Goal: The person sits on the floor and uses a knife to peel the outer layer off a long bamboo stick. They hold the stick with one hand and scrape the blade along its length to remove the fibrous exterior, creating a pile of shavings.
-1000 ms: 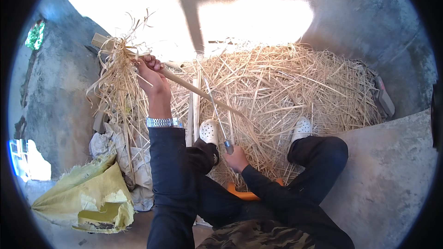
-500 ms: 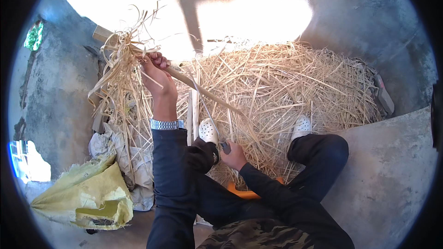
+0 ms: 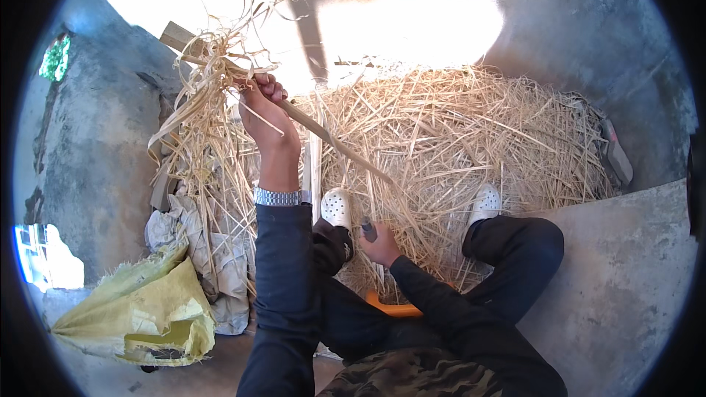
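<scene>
Straw bundle [image 3: 202,103] clenched high in left hand [image 3: 263,106] against wooden stick [image 3: 323,132] so strands hang free, right hand [image 3: 379,244] grasping small dark tool [image 3: 367,229] low by straw pile [image 3: 471,140].

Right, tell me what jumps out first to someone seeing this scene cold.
The big heap of straw filling the middle of the concrete floor, lit by a bright sun patch. Next, the raised left hand gripping a bundle of straw against a wooden stick at upper left. Lower down, the right hand holds a small dark tool between two white shoes.
</scene>
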Tool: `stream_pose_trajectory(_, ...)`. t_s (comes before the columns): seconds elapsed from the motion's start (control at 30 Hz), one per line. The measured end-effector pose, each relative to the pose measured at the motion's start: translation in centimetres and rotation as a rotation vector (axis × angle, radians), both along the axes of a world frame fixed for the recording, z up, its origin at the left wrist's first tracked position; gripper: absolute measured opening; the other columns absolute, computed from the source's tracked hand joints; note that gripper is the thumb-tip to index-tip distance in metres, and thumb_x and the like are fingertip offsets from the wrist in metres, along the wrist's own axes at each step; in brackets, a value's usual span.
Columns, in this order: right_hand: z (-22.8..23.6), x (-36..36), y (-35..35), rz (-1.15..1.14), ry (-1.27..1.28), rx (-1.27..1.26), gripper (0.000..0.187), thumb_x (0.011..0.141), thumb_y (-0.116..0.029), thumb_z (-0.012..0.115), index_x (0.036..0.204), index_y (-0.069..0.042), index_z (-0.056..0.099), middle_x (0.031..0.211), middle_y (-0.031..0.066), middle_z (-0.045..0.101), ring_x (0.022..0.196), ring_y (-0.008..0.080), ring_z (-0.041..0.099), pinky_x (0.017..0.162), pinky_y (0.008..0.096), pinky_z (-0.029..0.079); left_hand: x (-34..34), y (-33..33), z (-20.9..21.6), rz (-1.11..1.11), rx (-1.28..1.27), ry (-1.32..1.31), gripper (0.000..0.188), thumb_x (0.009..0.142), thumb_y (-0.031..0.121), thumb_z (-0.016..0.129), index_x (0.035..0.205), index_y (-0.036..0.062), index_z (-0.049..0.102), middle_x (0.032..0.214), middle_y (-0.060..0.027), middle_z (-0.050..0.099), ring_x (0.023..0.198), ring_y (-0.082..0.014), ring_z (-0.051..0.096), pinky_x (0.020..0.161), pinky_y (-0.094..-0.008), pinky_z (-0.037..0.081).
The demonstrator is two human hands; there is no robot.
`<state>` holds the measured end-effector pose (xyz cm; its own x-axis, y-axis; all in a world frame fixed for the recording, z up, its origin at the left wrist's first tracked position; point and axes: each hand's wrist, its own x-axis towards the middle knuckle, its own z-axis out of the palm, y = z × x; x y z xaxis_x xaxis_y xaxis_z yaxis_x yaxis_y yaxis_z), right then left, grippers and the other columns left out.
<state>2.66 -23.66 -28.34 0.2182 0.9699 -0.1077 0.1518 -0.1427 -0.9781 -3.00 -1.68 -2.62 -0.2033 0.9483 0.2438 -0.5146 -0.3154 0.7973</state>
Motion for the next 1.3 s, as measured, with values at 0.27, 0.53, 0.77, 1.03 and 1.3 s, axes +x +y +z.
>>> stream_pose_trajectory(0.27, -16.8, 2.7, -4.5, -0.234, 0.032, -0.744, 0.017, 0.075, -0.013, 0.060, 0.079, 0.003, 0.055, 0.065, 0.0124, 0.057, 0.055, 0.0241, 0.058, 0.052, 0.0356, 0.045, -0.2, -0.1, 0.5, -0.061, -0.036, -0.001, 0.025, 0.100, 0.030, 0.040, 0.084, 0.0119, 0.045, 0.075, 0.0022, 0.039, 0.066, -0.0098, 0.035, 0.064, -0.0242, 0.031)
stream_pose_trajectory(0.53, 5.7, 0.5, 0.3, 0.018, 0.227, -0.196, 0.014, 0.071, -0.012, 0.061, 0.072, -0.001, 0.053, 0.059, 0.0071, 0.053, 0.055, 0.0190, 0.054, 0.056, 0.0349, 0.044, -0.2, -0.9, 0.3, -0.112, 0.031, -0.068, 0.023, 0.099, 0.025, 0.046, 0.090, 0.0049, 0.052, 0.077, -0.0009, 0.047, 0.070, -0.0109, 0.044, 0.068, -0.0257, 0.042)
stream_pose_trajectory(0.77, 2.6, -0.6, -0.6, 0.015, 0.278, -0.236, 0.009, 0.074, -0.009, 0.058, 0.071, -0.003, 0.053, 0.056, 0.0052, 0.052, 0.049, 0.0175, 0.055, 0.047, 0.0312, 0.043, -0.7, -2.0, -0.4, -0.190, 0.075, -0.034, 0.020, 0.096, 0.024, 0.052, 0.101, 0.0048, 0.053, 0.083, -0.0027, 0.052, 0.074, -0.0124, 0.049, 0.072, -0.0291, 0.045)
stream_pose_trajectory(1.03, -3.5, 0.9, -1.3, -0.082, 0.523, -0.524, 0.011, 0.078, -0.006, 0.055, 0.069, -0.003, 0.049, 0.052, 0.0060, 0.049, 0.035, 0.0147, 0.044, 0.033, 0.0316, 0.037, -2.9, -0.8, -0.7, -0.146, 0.063, -0.120, 0.040, 0.094, 0.034, 0.055, 0.117, 0.0017, 0.049, 0.083, -0.0009, 0.048, 0.074, -0.0102, 0.046, 0.071, -0.0255, 0.042)
stream_pose_trajectory(1.3, -2.5, -0.1, -0.6, 0.028, -0.037, -0.159, 0.019, 0.071, -0.018, 0.063, 0.079, -0.001, 0.060, 0.069, 0.0125, 0.061, 0.065, 0.0275, 0.061, 0.062, 0.0386, 0.047, -2.7, -1.3, -1.1, -0.231, 0.107, -0.111, 0.045, 0.091, 0.036, 0.059, 0.116, 0.0003, 0.050, 0.084, -0.0027, 0.052, 0.075, -0.0107, 0.049, 0.071, -0.0259, 0.042)
